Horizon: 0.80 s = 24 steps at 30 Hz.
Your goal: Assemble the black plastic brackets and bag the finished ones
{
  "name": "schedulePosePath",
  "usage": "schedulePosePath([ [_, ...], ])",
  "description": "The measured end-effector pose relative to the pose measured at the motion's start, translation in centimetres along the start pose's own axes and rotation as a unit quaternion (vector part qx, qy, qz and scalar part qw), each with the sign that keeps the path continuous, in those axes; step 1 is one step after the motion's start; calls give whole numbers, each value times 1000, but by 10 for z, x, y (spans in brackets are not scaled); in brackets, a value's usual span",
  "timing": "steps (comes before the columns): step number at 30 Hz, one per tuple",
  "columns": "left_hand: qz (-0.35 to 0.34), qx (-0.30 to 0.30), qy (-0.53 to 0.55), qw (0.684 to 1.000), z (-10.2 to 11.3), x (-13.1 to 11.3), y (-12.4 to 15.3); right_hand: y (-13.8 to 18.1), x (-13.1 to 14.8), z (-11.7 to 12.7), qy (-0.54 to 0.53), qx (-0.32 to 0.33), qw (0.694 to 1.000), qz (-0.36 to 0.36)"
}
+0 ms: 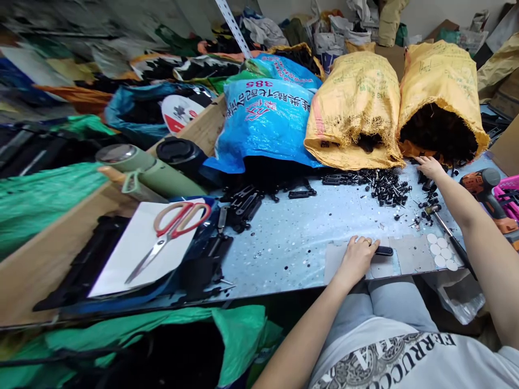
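Near the front edge of the table, my left hand (359,256) is closed over a slim black plastic part (384,250), which pokes out past the fingertips. It rests on a flat grey strip (413,253). My right hand (430,167) reaches to the mouth of the right yellow sack (441,81), its fingers stretched over small black pieces (428,189). A hammer (450,235) lies below my right hand, under the forearm. To the left of that hand is a pile of black-headed pins (385,186). Several white discs (441,251) sit on the strip's right end.
Another yellow sack (352,102) and a blue sack (267,116) line the back. A cordless drill (486,194) lies right, by a pink basket (508,192). At left are scissors (172,232) on white paper (121,270), a green bottle (158,173) and a wooden board (60,254).
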<state>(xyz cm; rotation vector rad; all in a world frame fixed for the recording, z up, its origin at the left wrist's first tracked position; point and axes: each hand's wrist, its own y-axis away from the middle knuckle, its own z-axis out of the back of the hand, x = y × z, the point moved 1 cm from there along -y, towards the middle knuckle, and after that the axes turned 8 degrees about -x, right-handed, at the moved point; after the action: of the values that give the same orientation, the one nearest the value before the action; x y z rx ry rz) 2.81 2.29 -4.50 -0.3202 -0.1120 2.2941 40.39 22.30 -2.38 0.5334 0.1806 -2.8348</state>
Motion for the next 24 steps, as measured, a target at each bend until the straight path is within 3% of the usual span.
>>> schedulePosePath([
  [3,40,5,-14,999,4,0,5,9,5,25,33,-63,997,-3],
  [6,64,30,-17,997,4,-4,3,39,31,63,21,-105,994,18],
  [10,28,45,40,998,-4,-9,-8,120,101,99,-108,16,987,119],
  [12,16,41,68,997,-7,-10,-13,163,138,104,-164,69,969,174],
  [15,13,32,91,995,-7,-12,-19,205,177,97,-196,50,957,209],
  [20,9,38,95,995,-1,-16,-22,212,198,84,-202,23,966,159],
  [24,12,20,112,993,-2,-17,-16,213,204,90,-181,0,976,119],
])
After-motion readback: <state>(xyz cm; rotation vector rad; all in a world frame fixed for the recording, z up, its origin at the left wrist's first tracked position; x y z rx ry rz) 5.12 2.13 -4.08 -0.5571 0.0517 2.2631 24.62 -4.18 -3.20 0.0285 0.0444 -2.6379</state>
